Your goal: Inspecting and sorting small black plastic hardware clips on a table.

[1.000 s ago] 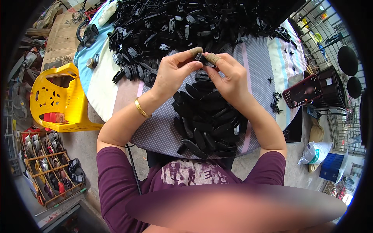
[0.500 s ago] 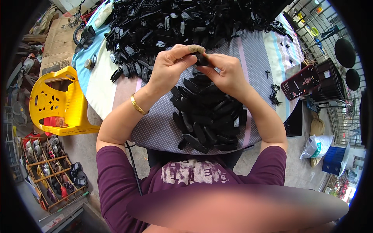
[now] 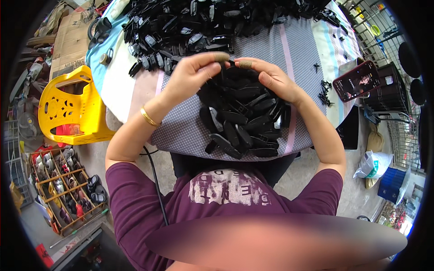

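My left hand [image 3: 193, 72] is closed in a pinch, with a tan wrap on its index finger. Between its fingertips is a small black plastic piece [image 3: 223, 71], partly hidden by the fingers. My right hand [image 3: 273, 81] has its fingers stretched toward that piece, the tips touching or very near it. Its thumb stands apart from the fingers, and a tan wrap covers one finger. Below both hands lies a heap of long, rounded black plastic parts [image 3: 244, 118] on the dotted grey tablecloth [image 3: 178, 131].
A large pile of similar black parts [image 3: 181, 27] covers the table's far side. Tiny black pieces [image 3: 324, 94] lie at the right, near a propped phone [image 3: 356, 82]. A yellow chair [image 3: 92, 110] stands left, with a shoe rack [image 3: 63, 189] below. A black cable [image 3: 156, 189] hangs by my left arm.
My right hand has opened from its pinch, its thumb moving away from the fingers and the hand shifting slightly right. The left hand keeps its pinch. The whole view has shifted a little.
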The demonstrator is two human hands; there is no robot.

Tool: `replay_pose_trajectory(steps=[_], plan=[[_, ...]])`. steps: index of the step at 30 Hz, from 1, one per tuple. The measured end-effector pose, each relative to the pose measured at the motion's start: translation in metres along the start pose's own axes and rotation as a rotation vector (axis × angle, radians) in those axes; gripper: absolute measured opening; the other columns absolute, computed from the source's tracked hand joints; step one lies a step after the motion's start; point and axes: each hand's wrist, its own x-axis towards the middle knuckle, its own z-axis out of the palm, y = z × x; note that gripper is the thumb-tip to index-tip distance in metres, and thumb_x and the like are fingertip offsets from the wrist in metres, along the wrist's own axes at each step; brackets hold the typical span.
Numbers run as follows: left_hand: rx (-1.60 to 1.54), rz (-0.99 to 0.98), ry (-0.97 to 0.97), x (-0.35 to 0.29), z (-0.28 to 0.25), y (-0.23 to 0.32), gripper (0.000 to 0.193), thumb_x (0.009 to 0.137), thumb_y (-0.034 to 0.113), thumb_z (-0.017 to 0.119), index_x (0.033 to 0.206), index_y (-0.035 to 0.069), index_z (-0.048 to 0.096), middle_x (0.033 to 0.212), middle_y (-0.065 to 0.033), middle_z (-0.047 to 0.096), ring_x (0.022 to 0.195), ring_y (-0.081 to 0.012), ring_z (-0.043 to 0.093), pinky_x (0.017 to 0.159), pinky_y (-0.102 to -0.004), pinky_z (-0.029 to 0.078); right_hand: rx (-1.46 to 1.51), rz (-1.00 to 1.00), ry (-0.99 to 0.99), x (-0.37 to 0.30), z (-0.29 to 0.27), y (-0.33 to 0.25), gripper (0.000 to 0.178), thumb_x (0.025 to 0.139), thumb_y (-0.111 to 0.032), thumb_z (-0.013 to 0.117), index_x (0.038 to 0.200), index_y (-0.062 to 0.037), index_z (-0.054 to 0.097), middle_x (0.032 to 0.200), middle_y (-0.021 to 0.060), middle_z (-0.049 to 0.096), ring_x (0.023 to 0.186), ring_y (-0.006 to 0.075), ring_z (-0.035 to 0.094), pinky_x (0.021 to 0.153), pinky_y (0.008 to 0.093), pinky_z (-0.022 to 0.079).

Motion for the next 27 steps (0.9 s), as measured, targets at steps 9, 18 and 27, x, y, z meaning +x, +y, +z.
replay_pose_trajectory(steps=[9,18,27], plan=[[0.423,0.195,0.183,-0.026,0.046,-0.007,0.029,0.084,0.010,0.059,0.113,0.004,0.060,0.104,-0.0126,0.062,0.106,-0.0293,0.054,0.091,-0.0349,0.043,0.109,0.016,0.156,-0.009,0.026,-0.007,0.084,0.086,-0.066,0.037,0.129,0.0056,0.044,0.130,0.0162,0.049,0.123,0.0247,0.045,0.104,0.0337,0.032],[0.476,0.332,-0.012,-0.066,0.075,0.004,0.033,0.074,0.010,0.068,0.106,0.005,0.062,0.102,-0.0098,0.061,0.104,-0.0294,0.050,0.093,-0.0394,0.038,-0.214,-0.108,0.077,-0.053,0.058,-0.037,0.068,0.091,-0.056,0.034,0.116,0.0049,0.053,0.115,0.0189,0.057,0.110,0.0356,0.053,0.102,0.0452,0.032],[0.213,0.686,-0.367,-0.087,0.089,0.005,0.023,0.083,0.017,0.062,0.101,0.002,0.063,0.096,-0.0080,0.063,0.090,-0.0290,0.053,0.085,-0.0445,0.044,-0.218,-0.312,0.256,-0.103,0.109,-0.043,0.059,0.086,-0.053,0.053,0.100,0.0044,0.059,0.093,0.0154,0.063,0.079,0.0295,0.061,0.075,0.0404,0.047]])
